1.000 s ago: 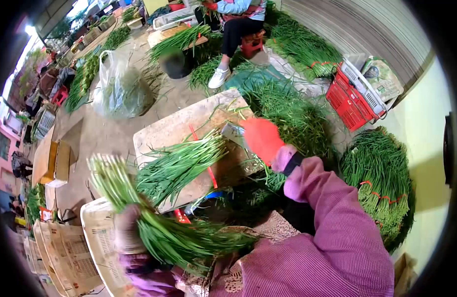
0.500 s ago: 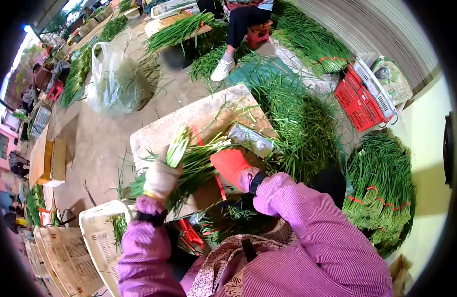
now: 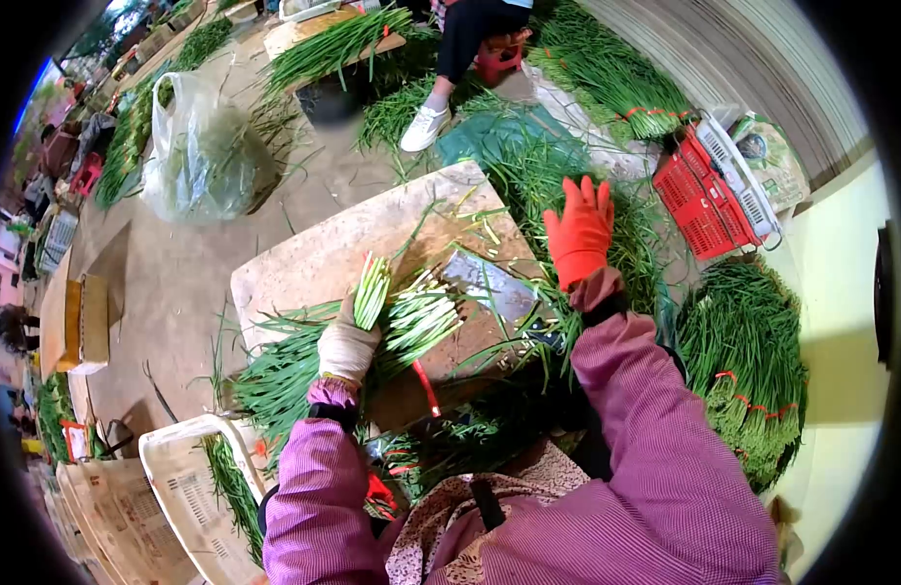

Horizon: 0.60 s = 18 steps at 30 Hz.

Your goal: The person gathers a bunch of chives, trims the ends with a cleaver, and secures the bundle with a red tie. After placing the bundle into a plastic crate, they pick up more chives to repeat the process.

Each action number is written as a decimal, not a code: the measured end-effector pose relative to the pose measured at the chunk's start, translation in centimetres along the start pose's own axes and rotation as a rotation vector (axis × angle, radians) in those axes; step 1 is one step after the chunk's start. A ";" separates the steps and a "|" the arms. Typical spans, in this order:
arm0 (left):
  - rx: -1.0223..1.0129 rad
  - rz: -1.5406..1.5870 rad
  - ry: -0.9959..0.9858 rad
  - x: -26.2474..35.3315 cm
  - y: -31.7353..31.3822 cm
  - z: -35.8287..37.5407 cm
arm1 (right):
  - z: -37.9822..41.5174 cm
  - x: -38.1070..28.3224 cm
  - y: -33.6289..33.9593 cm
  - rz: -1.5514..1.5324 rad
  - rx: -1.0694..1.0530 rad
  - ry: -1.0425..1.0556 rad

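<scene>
My left hand (image 3: 349,343), in a whitish glove, is closed round a bunch of green stalks (image 3: 372,292) with pale cut ends pointing up. Beside it on the wooden board (image 3: 314,255) lies another bundle (image 3: 421,317) with white ends, a red tie (image 3: 426,387) hanging below it. My right hand (image 3: 579,232), in an orange-red glove, is open with fingers spread over the loose green pile (image 3: 538,171) to the right of the board. A wide metal blade (image 3: 491,285) lies flat on the board between the bundle and the pile.
A white crate (image 3: 182,478) stands at lower left, a plastic bag (image 3: 202,156) at upper left. Red basket (image 3: 699,195) and tied bundles (image 3: 743,361) are at right. Another person's white shoe (image 3: 426,129) is beyond the board, near a second board (image 3: 304,34).
My right hand has moved from the bundle on the board, up and right over the loose pile, and its fingers have spread. The blade and white-ended bundle show more fully.
</scene>
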<state>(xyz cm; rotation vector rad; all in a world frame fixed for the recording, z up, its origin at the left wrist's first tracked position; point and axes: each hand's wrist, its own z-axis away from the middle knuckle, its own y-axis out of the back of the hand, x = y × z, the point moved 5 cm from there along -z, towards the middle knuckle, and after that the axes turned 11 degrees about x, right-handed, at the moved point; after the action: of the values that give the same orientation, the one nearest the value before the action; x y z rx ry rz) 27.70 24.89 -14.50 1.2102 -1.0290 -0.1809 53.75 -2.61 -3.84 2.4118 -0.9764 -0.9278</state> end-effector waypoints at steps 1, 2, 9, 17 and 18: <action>0.022 -0.018 -0.011 -0.1 -0.1 -0.1 | -0.2 -1.5 0.8 0.308 0.174 0.354; 0.043 -0.039 -0.021 -0.2 -0.2 -0.2 | 0.7 -1.3 -0.7 0.108 -0.124 0.181; -0.069 -0.219 -0.011 5.1 5.9 0.8 | 11.0 -7.8 -5.2 -0.019 -0.701 0.311; 0.201 -0.385 -0.424 10.6 9.7 2.2 | 11.2 -6.4 -8.2 -0.395 -0.709 0.094; 0.211 -0.357 -0.476 10.7 8.3 2.2 | 11.3 -5.7 -8.7 -0.466 -0.737 -0.072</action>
<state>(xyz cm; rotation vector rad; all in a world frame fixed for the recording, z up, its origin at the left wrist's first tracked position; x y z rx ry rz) 28.86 20.15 -1.67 1.5831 -1.2542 -0.6786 46.90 6.40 -14.20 1.9730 -0.0245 -1.2582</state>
